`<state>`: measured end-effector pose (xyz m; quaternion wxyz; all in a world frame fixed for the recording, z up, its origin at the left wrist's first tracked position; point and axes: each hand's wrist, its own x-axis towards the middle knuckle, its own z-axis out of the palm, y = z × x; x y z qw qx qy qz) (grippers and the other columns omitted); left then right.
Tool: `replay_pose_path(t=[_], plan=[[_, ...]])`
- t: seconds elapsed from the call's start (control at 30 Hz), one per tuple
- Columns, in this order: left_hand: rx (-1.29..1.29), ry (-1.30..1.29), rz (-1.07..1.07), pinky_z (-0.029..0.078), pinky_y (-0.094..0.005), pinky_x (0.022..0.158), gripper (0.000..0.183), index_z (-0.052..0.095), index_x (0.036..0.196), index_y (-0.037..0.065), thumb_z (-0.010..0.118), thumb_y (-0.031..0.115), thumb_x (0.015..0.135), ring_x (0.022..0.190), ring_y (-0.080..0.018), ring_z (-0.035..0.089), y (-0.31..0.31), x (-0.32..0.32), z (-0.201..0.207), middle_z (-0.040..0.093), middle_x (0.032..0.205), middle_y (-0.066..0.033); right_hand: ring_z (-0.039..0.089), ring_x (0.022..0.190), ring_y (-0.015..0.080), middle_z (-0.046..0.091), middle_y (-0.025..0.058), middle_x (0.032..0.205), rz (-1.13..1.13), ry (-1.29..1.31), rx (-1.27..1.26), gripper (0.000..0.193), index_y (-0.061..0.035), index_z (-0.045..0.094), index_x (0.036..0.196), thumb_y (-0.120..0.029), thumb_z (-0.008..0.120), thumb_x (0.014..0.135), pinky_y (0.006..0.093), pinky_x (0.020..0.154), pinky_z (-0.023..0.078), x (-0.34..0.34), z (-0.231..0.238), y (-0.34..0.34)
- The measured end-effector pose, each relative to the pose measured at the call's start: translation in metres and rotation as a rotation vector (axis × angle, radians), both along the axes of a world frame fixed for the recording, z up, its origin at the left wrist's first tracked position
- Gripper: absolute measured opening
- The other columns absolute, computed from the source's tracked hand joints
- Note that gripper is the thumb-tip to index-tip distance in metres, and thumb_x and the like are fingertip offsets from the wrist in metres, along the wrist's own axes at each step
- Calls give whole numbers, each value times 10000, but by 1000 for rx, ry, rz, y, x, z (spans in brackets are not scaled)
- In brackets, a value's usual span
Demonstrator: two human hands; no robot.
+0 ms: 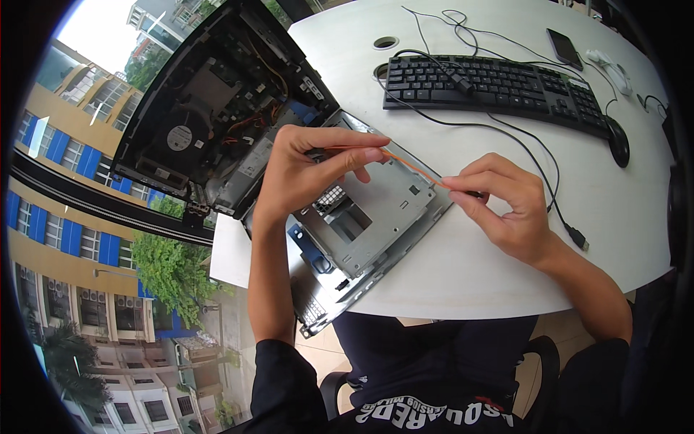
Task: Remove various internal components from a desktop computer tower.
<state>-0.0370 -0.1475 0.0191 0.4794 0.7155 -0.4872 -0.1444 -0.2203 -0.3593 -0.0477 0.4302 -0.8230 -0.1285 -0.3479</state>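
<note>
Orange flat cable point(412, 165) is pinched taut at both ends, left hand point(307, 170) and right hand point(502, 210) each closed on it, above the grey metal drive bracket point(376, 210). Beside that bracket, the opened black computer case point(217, 101) looks only partly stripped.

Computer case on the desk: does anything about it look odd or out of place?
Yes. The computer case lies open, fan and wiring exposed, and its metal drive bracket juts past the table edge. Both hands, left hand and right hand, hold an orange cable.
</note>
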Motion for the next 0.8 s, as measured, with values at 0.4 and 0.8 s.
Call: replay_pose_path(t=[0.4, 0.8], plan=[[-69, -2, 50, 543, -223, 606, 206, 760, 1044, -20, 798, 67, 861, 725, -142, 731, -1, 2, -2, 768, 899, -121, 727, 820, 115, 753, 64, 918, -121, 144, 301, 122, -25, 722, 1043, -101, 685, 955, 236, 637, 517, 3, -1, -9], [2, -116, 78, 503, -197, 553, 201, 764, 1106, 18, 729, 42, 910, 759, -124, 737, -2, 3, -1, 778, 930, -99, 688, 755, 97, 756, 59, 921, -123, 82, 260, 99, -45, 736, 1018, -95, 702, 941, 234, 611, 503, 5, -5, -11]])
